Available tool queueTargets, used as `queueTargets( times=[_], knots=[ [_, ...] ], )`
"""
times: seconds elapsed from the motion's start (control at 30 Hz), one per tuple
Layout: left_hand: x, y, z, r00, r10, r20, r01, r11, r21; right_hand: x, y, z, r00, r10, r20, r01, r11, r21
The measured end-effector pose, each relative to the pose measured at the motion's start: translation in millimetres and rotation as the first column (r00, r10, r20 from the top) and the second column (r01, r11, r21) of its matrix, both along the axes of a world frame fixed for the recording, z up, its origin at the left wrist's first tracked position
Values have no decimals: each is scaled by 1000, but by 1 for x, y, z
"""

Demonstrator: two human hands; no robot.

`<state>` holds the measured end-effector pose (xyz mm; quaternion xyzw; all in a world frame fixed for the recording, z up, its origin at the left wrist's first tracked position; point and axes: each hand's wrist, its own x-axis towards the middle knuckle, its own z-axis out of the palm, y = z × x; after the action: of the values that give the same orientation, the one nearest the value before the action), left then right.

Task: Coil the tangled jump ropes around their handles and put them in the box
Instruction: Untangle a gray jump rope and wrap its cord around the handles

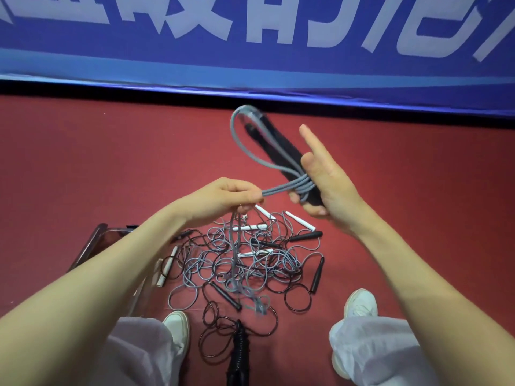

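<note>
Head view: left hand (223,199) tight on grey rope (280,188), right hand (327,181) tight round black handles (274,142).

Left hand (223,199) pinching — fingers (245,190) curled, right hand (326,188) gripping, forefinger (312,140) straight

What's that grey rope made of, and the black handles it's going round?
The grey rope looks like smooth plastic or rubber-coated cord: it bends in springy loops with a slight sheen. The black handles look matte, perhaps foam or rubber; blur leaves that unsure.
</note>
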<state>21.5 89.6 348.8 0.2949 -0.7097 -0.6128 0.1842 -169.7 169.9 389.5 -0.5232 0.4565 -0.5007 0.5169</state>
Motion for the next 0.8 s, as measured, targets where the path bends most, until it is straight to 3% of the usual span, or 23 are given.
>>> queueTargets(
  times=[0.1, 0.17, 0.2, 0.27, 0.33, 0.53, 0.57, 0.63, 0.7, 0.8],
  knots=[
    [10, -5, 3, 987, 103, 125, -85, 987, -140, 2, 7, -1, 953, 237, -189, -214, 968, 132],
    [14, -9, 7, 986, 63, 154, -40, 988, -151, 5, 10, -2, 843, 348, -409, -263, 932, 250],
    [13, -7, 11, 986, 54, 156, -36, 993, -115, 6, 11, -3, 734, 380, -562, -248, 921, 299],
    [9, -3, 15, 984, 76, 164, -57, 991, -119, 9, 11, -9, 428, 400, -811, -178, 917, 358],
    [0, 2, 14, 987, 81, 140, -61, 988, -144, 13, 10, -16, 233, 339, -912, -105, 941, 323],
    [-15, 12, 17, 987, 150, 53, -133, 962, -239, -1, -6, -28, -24, -107, -994, 53, 993, -108],
    [-17, 13, 16, 983, 177, 48, -161, 958, -235, -4, -7, -28, -39, -154, -987, 61, 986, -156],
    [-22, 15, 13, 978, 207, -3, -207, 975, -75, -7, -11, -32, -1, -235, -972, 101, 967, -234],
    [-28, 18, 10, 982, 183, -50, -179, 980, 87, -7, -14, -37, 134, -294, -946, 160, 949, -272],
    [-31, 19, 9, 983, 164, -84, -146, 971, 189, -5, -15, -35, 395, -341, -853, 228, 936, -269]
  ],
)
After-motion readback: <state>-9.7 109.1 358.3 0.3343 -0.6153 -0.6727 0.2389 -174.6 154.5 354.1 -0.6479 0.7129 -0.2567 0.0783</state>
